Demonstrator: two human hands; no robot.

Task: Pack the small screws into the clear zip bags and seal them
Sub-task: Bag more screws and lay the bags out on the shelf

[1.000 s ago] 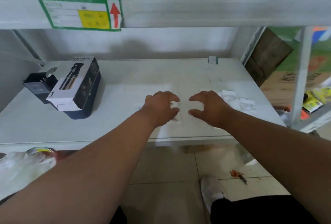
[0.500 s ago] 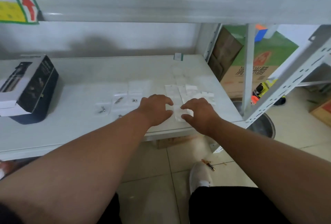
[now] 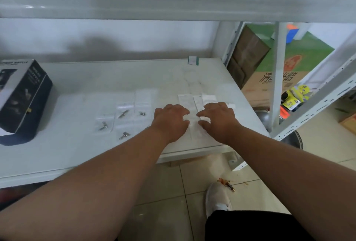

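Note:
Small metal screws lie on the white shelf board (image 3: 77, 150), left of my hands: one (image 3: 103, 125) inside a clear bag, another (image 3: 123, 114) behind it, a third (image 3: 142, 114) to the right, and one (image 3: 124, 135) nearer the front. My left hand (image 3: 171, 121) and my right hand (image 3: 217, 119) face each other, fingers curled. Their fingertips pinch the two sides of a clear zip bag (image 3: 192, 125) lying flat on the board. Whether a screw is inside it is hidden. Several empty clear bags (image 3: 208, 98) lie just behind my right hand.
A black and white product box (image 3: 23, 96) stands at the left. A small label (image 3: 193, 60) sits at the back edge. A shelf upright (image 3: 277, 71), cardboard boxes (image 3: 269, 79) and a metal pot (image 3: 294, 140) on the floor are to the right. My shoe (image 3: 217, 198) is below.
The view has swung to the right, so the box now sits at the left edge. My hands have shifted right toward the pile of bags and stay together on one bag.

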